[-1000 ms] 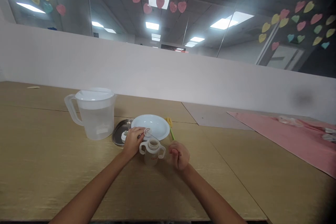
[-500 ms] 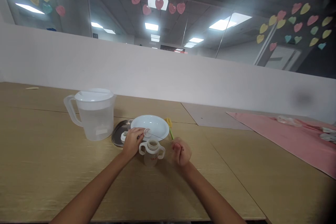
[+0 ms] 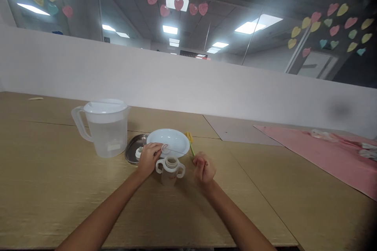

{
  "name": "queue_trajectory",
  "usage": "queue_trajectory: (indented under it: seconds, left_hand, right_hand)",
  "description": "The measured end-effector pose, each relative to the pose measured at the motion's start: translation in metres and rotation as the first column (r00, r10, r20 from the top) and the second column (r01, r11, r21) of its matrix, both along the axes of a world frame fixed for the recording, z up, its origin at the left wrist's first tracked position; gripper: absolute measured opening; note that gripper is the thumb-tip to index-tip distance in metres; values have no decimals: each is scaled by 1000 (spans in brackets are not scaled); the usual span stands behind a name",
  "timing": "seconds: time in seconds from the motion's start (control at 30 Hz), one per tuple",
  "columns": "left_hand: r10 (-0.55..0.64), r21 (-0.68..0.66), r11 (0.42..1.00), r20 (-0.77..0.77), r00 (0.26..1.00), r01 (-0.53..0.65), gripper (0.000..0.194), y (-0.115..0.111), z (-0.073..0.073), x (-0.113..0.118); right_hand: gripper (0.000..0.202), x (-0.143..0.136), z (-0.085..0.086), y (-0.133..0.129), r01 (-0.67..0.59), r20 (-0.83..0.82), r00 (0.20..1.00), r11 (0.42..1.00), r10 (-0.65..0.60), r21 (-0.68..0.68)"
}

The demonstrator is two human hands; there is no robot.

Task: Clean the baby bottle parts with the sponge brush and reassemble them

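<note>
My left hand [image 3: 149, 159] is closed on a small round whitish cap [image 3: 165, 148], holding it over the near rim of a white bowl [image 3: 179, 150]. A thin wire-like rod [image 3: 179, 152] runs from the cap to my right hand [image 3: 204, 168], whose fingers are wrapped round its other end. Whether the rod's tip is inside the cap or behind it, I cannot tell. Between my hands an open two-handled baby bottle [image 3: 169, 177] stands upright on the table. Beside my left hand, a white bottle top [image 3: 138, 153] lies in a round steel tray [image 3: 129, 156], partly hidden.
A lidded clear pitcher [image 3: 109, 137] with water stands on the left. Right of the bowl lies a yellow-and-green tool [image 3: 190, 141], partly hidden by my right hand. A pink cloth [image 3: 309, 149] covers the table's far right. The white wall [image 3: 176, 82] rises behind.
My right hand has shifted very slightly up and to the right with the thin rod. My left hand, the cap and the bottle stay where they were.
</note>
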State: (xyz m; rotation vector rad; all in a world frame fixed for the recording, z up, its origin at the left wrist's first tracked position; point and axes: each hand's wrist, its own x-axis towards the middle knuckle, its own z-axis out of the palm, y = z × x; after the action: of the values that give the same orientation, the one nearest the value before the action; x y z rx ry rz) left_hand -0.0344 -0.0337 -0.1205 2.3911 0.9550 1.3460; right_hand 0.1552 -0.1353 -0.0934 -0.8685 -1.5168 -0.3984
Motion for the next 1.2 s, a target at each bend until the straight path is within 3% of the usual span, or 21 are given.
queue_trajectory:
  seconds: [0.33,0.53,0.8,1.2]
  left_hand:
    - [-4,-3,1000,-2,1000,4,30,0,1,0]
    - [8,46,999,-16,1000,-7,28,-4,5,5]
    - [31,70,997,49,998,-35,28,-8,16,8]
    - [-149,-45,987,119,982,156,26,-17,24,19]
  right_hand:
    - [34,3,1,8,41,-150,988,999,-44,-24]
    - [36,-3,-4,5,-42,24,999,995,44,-87]
    - [35,-9,-6,8,-120,52,991,990,124,-69]
    - [35,-11,5,4,-102,171,976,980,131,-170]
